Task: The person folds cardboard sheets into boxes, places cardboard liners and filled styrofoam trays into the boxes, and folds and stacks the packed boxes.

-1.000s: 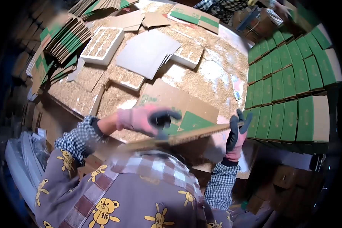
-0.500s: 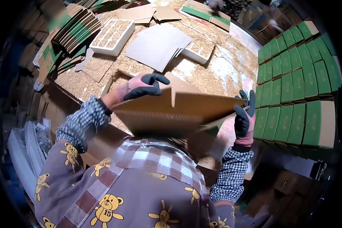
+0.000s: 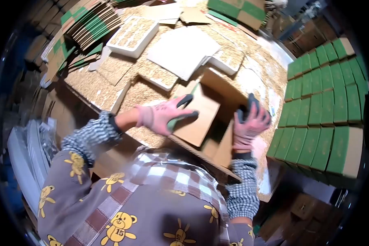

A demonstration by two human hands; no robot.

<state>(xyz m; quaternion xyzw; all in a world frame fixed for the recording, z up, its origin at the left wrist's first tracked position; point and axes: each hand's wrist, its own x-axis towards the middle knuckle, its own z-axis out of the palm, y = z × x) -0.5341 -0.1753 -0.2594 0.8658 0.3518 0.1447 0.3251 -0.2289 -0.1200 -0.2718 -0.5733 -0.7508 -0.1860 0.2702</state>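
At the far left, a grey bundle in clear plastic lies below the level of the worktop. Above it, at the worktop's upper left corner, flat green-and-brown cardboard pieces are fanned in a leaning stack. Just right of them sits a white tray, filled with pale shavings and split by ridges into rows. More shavings are strewn over much of the worktop. The left hand, in a pink glove with dark fingers, is spread wide, thumb and forefinger apart, against the left flap of a brown cardboard box. That box is in front of the person's chest at the near side of the worktop, open at the top, its flaps at different angles. Beyond it lie overlapping pale sheets, with a second white tray near their lower edge and a third at their right. Farther back, at the top, is a piece of folded green cardboard, near another person's glove. The right hand is at the box's right side, fingers bent and pointing away; whether it grips the wall cannot be told. At the far right, green boxes stand upright in tight rows.
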